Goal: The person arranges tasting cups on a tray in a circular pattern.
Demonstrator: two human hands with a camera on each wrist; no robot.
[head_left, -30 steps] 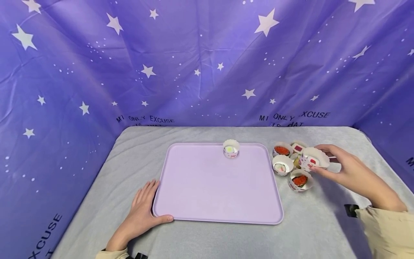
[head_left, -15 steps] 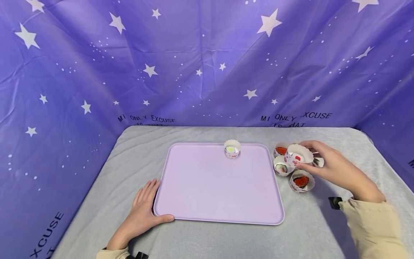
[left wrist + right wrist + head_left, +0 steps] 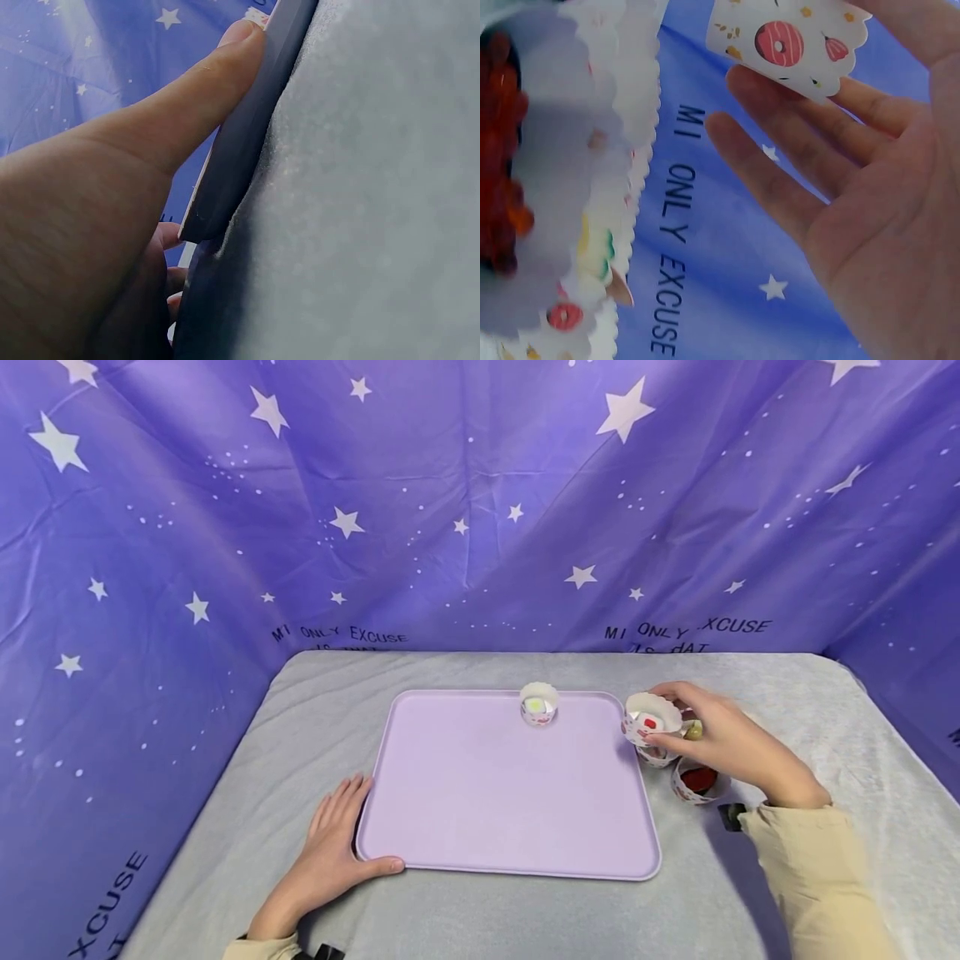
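Note:
My right hand (image 3: 723, 739) pinches a scalloped paper cup (image 3: 651, 718) between thumb and fingers. Inside it lies a small white piece with a red centre. The cup is held up at the tray's right edge, overlapping another cup (image 3: 660, 758) below. Up close, the right wrist view shows the held cup's printed wall (image 3: 780, 43) with a pink doughnut. My left hand (image 3: 330, 843) spreads around the near left corner of the lilac tray (image 3: 495, 802), thumb along its front edge and fingers along its left side. In the left wrist view the thumb (image 3: 202, 94) rests on the rim.
One paper cup (image 3: 538, 706) with a white and green piece stands at the tray's back rim. Right of the tray, a cup with a red-topped piece (image 3: 699, 781) sits near my right wrist. Other cups behind are partly hidden. A purple starry cloth (image 3: 450, 510) hangs behind the table.
My right hand has carried the paper cup leftward, from over the group of cups to the tray's right edge. My left hand has stayed at the tray corner.

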